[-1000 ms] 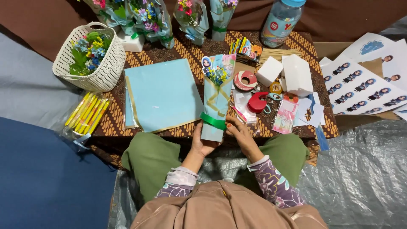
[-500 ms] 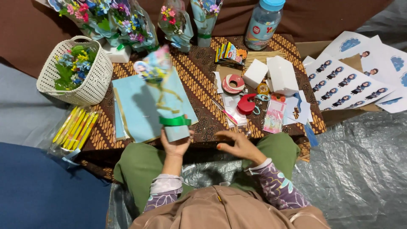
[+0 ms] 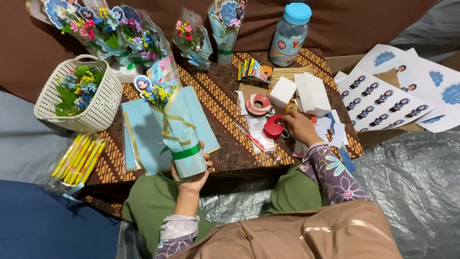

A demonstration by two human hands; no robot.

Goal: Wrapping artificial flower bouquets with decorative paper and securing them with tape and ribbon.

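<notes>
My left hand [image 3: 192, 178] grips the base of a small flower bouquet [image 3: 173, 122] wrapped in light blue paper with a green band and gold ribbon; it tilts up and to the left over the table. My right hand [image 3: 300, 126] reaches out to the right side of the table, resting by red-handled scissors [image 3: 274, 128] and touching them or lying just beside them; I cannot tell whether it grips them. A red tape roll [image 3: 258, 103] and white foam blocks [image 3: 306, 92] lie just beyond that hand.
Light blue wrapping sheets [image 3: 139, 139] lie on the low batik-covered table [image 3: 225, 144]. A white basket [image 3: 93, 112] of artificial flowers stands at left, yellow sticks [image 3: 76, 158] below it. Finished bouquets [image 3: 120, 36] and a blue-lidded jar [image 3: 289, 34] stand at the back. Printed cutout sheets [image 3: 383, 96] lie right.
Both hands held the bouquet upright at centre; now my left hand alone holds it, shifted left and tilted. My right hand let go and reached right to the scissors.
</notes>
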